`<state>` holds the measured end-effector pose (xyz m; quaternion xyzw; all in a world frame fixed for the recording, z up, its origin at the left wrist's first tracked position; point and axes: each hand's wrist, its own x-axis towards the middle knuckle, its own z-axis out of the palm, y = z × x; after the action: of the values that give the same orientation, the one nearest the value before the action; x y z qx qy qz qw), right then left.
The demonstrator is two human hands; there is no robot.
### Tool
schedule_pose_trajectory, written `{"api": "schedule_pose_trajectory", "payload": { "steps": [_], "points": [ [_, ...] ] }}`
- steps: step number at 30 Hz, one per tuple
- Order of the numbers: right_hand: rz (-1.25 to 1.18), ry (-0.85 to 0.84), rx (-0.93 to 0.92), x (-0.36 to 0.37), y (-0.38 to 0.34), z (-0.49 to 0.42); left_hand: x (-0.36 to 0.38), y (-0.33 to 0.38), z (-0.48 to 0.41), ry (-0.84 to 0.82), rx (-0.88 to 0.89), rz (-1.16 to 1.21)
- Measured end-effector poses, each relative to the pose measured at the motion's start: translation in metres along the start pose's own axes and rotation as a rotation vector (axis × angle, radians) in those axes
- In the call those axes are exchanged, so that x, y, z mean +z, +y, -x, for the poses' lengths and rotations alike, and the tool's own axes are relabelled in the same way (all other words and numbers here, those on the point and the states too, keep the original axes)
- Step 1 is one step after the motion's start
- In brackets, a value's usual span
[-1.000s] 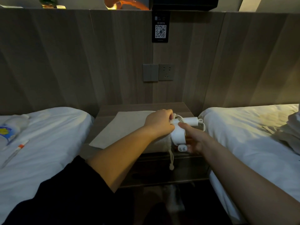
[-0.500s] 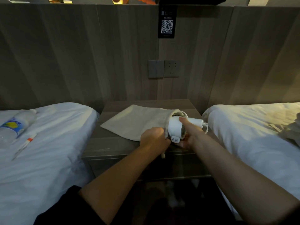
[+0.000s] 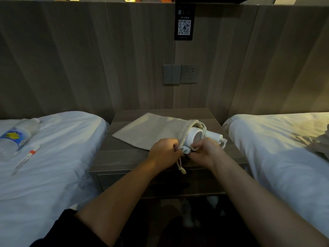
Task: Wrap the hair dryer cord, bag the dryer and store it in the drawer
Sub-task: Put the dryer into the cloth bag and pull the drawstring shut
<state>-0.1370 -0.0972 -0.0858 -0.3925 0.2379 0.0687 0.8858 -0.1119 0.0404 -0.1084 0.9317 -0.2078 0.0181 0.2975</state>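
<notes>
Wood-grain wall panels (image 3: 71, 59) fill the background, w/ a black QR card (image 3: 184, 24) at 12 o'clock and a grey switch + socket plate (image 3: 180, 74) under it. Below the plate stands a brown desk (image 3: 124, 157) between two beds w/ white sheets: left bed (image 3: 53, 166), right bed (image 3: 284, 139). On the left bed, at 9 o'clock, lie a plastic bottle (image 3: 16, 136) and a thin pen-like stick (image 3: 26, 159) just beside it; what the stick is, cannot tell.

Floor under the desk is very dark, only vague shapes. Crumpled cloth at the right edge is cut off. Fingertips of both hands are partly hidden, each behind the other parts.

Beige drawstring bag (image 3: 151, 131) lies flat on the desk, mouth toward 3 o'clock. White hair dryer (image 3: 195, 137) lies at the mouth, its front end inside, round mesh back and handle (image 3: 214, 136) still outside, white cord looped around it. Left hand (image 3: 164, 154) is closed on the bag's rim at the near side; the drawstring (image 3: 180, 166) hangs below it over the desk edge. Right hand (image 3: 204, 152) is curled, fingers narrow, pinching at the dryer's lower edge; if it holds the dryer or the cord, cannot tell.
</notes>
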Motion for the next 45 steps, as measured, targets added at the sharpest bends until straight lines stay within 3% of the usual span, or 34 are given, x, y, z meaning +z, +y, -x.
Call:
{"api": "schedule_pose_trajectory", "payload": {
  "steps": [6,14,21,27,30,31,33,39,42,45],
  "points": [
    [0.189,-0.027,-0.089,-0.018,0.013,-0.003,0.004,-0.003,0.001,0.043,0.037,0.023],
    [0.177,0.132,-0.181,-0.012,0.028,-0.009,0.002,-0.009,0.0,0.05,0.114,0.014],
    [0.612,0.322,-0.315,-0.008,0.033,-0.02,0.003,-0.008,-0.001,-0.007,0.112,0.021],
    [1.201,0.116,-0.308,-0.017,0.018,-0.004,0.005,-0.015,-0.003,0.083,-0.04,-0.054],
    [1.496,0.294,-0.716,-0.035,0.0,0.0,0.005,-0.02,0.0,0.066,-0.03,-0.059],
    [1.468,0.36,-0.869,-0.037,-0.008,0.001,0.005,-0.02,0.001,0.08,-0.026,-0.067],
    [1.393,0.406,-0.973,-0.041,-0.029,-0.007,0.007,-0.017,0.001,0.117,-0.029,-0.088],
    [1.445,0.136,-0.559,-0.04,-0.057,-0.042,0.019,-0.01,0.006,0.125,-0.052,-0.113],
    [1.438,0.11,-0.531,-0.039,-0.051,-0.038,0.022,-0.013,0.004,0.124,-0.048,-0.167],
    [1.411,0.117,-0.557,-0.049,-0.047,-0.031,0.012,-0.023,-0.002,0.105,-0.148,0.0]
  ]
}}
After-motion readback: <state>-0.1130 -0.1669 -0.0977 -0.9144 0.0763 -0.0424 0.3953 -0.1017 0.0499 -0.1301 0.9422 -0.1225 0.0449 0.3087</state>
